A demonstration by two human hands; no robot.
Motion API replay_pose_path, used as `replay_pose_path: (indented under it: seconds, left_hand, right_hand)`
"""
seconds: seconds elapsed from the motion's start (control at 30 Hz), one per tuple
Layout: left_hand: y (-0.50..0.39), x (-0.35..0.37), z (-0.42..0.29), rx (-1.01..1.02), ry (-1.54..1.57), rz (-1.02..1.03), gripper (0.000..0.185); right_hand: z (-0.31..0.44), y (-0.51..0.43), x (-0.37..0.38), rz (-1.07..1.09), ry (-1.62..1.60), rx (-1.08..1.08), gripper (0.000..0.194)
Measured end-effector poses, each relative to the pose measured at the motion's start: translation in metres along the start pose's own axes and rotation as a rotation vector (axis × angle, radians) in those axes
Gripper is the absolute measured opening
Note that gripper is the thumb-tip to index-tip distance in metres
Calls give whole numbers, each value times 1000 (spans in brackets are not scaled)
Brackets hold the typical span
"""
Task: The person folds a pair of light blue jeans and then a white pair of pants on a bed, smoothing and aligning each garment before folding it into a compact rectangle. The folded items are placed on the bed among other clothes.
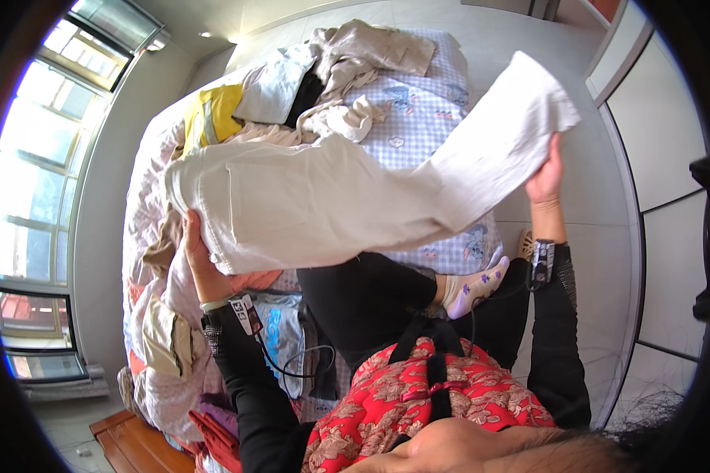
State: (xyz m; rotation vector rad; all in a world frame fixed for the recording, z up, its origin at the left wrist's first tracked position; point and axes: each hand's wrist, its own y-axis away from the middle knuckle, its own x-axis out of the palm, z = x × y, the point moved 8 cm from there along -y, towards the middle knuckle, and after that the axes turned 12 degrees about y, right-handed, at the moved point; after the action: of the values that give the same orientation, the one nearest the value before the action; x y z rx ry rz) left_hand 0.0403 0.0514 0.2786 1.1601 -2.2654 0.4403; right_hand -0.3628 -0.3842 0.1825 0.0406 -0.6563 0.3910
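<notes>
A pair of off-white trousers stretches sideways in the air between my two hands, one leg laid along the other. My left hand grips the waistband end, near a back pocket. At the hem end on the right, my right hand holds the leg's lower edge, its fingers partly hidden behind the cloth. Beneath the trousers lies a blue-and-white checked bedsheet with cartoon figures. My bent leg in black trousers rests on the bed, under the held cloth.
Beige garments, a yellow garment and a light grey garment lie heaped at the bed's far side. Folded blue jeans sit by my left arm. Cables hang from both wrist devices. A wooden headboard stands lower left; wardrobe doors line the right.
</notes>
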Motion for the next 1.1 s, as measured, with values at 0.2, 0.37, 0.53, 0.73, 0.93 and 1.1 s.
replay_pose_path:
  seconds: [0.2,0.37,0.53,0.73,0.93,1.1]
  left_hand:
    - [-95,-117,82,-228,-223,-109,39]
    - [-120,-167,183,-429,-292,-109,31]
    - [-111,-194,229,-520,-543,-207,44]
    - [-88,-189,219,-556,-565,-146,51]
    - [-80,-109,138,-390,-131,-121,64]
    - [-82,-85,68,-368,559,-35,44]
  right_hand:
    - [60,-29,-142,-319,-164,-143,53]
    - [-11,-19,-255,-572,-26,60,53]
    - [-65,11,-316,-684,-27,237,47]
    - [-77,18,-335,-635,152,388,48]
    - [-9,-13,-320,-530,394,277,33]
    - [64,-34,-293,-522,295,225,22]
